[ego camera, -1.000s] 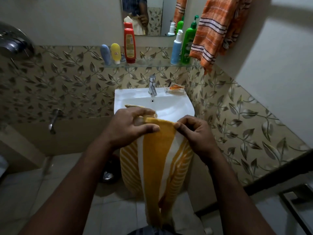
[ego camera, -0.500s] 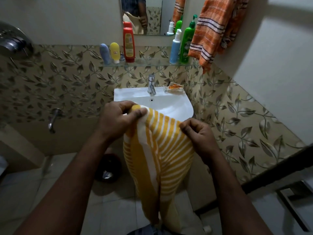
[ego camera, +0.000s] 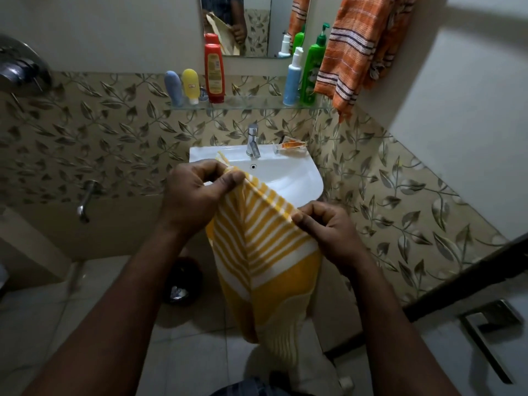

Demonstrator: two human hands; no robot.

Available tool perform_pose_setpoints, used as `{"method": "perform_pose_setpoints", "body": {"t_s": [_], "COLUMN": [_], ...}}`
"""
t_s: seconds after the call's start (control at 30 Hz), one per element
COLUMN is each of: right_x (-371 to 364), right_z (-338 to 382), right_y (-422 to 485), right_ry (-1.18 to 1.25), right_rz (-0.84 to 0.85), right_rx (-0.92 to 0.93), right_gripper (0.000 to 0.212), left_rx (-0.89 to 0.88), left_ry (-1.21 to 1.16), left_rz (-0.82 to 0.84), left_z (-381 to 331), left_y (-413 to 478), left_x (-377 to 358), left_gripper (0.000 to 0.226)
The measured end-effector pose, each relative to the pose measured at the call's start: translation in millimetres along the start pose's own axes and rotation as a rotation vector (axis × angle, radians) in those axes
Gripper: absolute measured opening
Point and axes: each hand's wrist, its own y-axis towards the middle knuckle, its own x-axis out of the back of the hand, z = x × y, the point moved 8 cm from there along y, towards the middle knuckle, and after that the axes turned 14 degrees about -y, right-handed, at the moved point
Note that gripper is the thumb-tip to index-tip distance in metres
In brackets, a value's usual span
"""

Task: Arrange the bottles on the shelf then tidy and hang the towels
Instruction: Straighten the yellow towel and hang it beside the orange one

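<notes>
A yellow and white striped towel (ego camera: pixel 263 252) hangs in front of the sink, its top edge stretched between both hands. My left hand (ego camera: pixel 194 195) pinches the upper left corner. My right hand (ego camera: pixel 328 227) pinches the lower right end of that edge. An orange striped towel (ego camera: pixel 357 50) hangs high on the right wall. On the glass shelf (ego camera: pixel 251 102) stand a blue bottle (ego camera: pixel 173 88), a yellow bottle (ego camera: pixel 191 85), a red bottle (ego camera: pixel 214 72), a blue and white spray bottle (ego camera: pixel 293 78) and a green pump bottle (ego camera: pixel 313 70).
A white sink (ego camera: pixel 291 178) with a tap (ego camera: pixel 253 140) and a soap dish (ego camera: pixel 291 145) sits below the shelf. A mirror (ego camera: pixel 257 24) hangs above. A wall tap (ego camera: pixel 85 200) is at left, a dark bin (ego camera: pixel 183 281) on the floor, a metal door handle (ego camera: pixel 491 335) at lower right.
The hands have moved apart along the towel's top edge, the left one rising toward the sink. The towel has opened out, showing its striped part.
</notes>
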Motion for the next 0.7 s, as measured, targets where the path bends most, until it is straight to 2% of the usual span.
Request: {"method": "perform_pose_setpoints", "body": {"t_s": [0.07,0.17,0.23,0.3,0.37,0.47,0.53,0.6,0.63,0.7], "right_x": [1,1,-1,1,2,-4,-4,8,14,22], "right_z": [9,40,62,71,64,27,6,0,1,11], "right_y": [0,9,14,20,22,15,7,3,4,10], "right_ry": [0.013,-0.040,-0.091,-0.099,-0.095,-0.089,-0.069,0.013,0.063,0.081], "right_rz": [-0.002,0.006,-0.003,-0.038,-0.038,0.042,0.050,-0.026,-0.062,-0.076], "right_rx": [0.030,0.132,0.213,0.221,0.175,0.048,-0.022,-0.046,-0.046,-0.029], "right_gripper": [0.026,0.029,0.040,0.044,0.043,0.051,0.072,0.090,0.087,0.056], "left_rx": [0.036,0.084,0.074,-0.009,-0.086,-0.016,0.028,0.010,0.027,0.146], "left_ry": [0.143,0.211,0.153,0.094,0.042,-0.100,-0.145,0.063,0.181,0.228], "left_rz": [0.141,0.405,0.505,0.478,0.356,0.097,-0.036,0.000,0.070,0.243], "left_z": [-1,-1,-2,-5,-11,-8,-3,4,7,18], "left_y": [-1,-11,-21,-25,-19,-2,6,13,14,5], "left_x": [-11,-46,-71,-81,-72,-32,-2,16,17,2], "left_gripper": [0.037,0.074,0.063,0.038,0.027,0.045,0.049,0.050,0.050,0.059]}}
